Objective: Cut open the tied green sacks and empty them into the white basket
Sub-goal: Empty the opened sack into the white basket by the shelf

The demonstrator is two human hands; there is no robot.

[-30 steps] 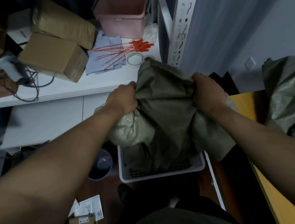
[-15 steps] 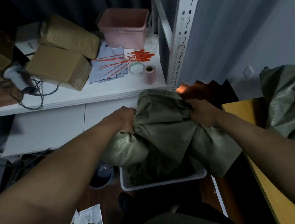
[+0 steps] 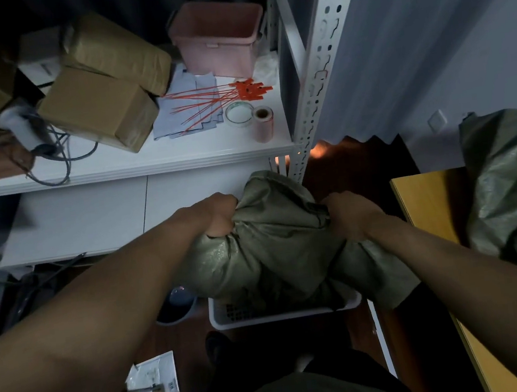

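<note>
A: Green sack [image 3: 276, 245] fills my white basket [image 3: 285, 315] opening; no gap visible above it.

B: Sides?

A: Shelf post [image 3: 312, 117] just behind, yellow tabletop [image 3: 427, 204] near right. Bare floor [image 3: 170, 340] left, beside a dark bin [image 3: 174, 307].

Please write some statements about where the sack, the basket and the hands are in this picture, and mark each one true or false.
1. Both hands grip the green sack over the white basket. True: the left hand and the right hand each bunch its fabric.
2. The pink bin stands on the floor. False: it stands on the white shelf.
3. A second green sack lies on the yellow table. True.
4. The red cable ties lie inside the basket. False: they lie on the shelf.
</note>
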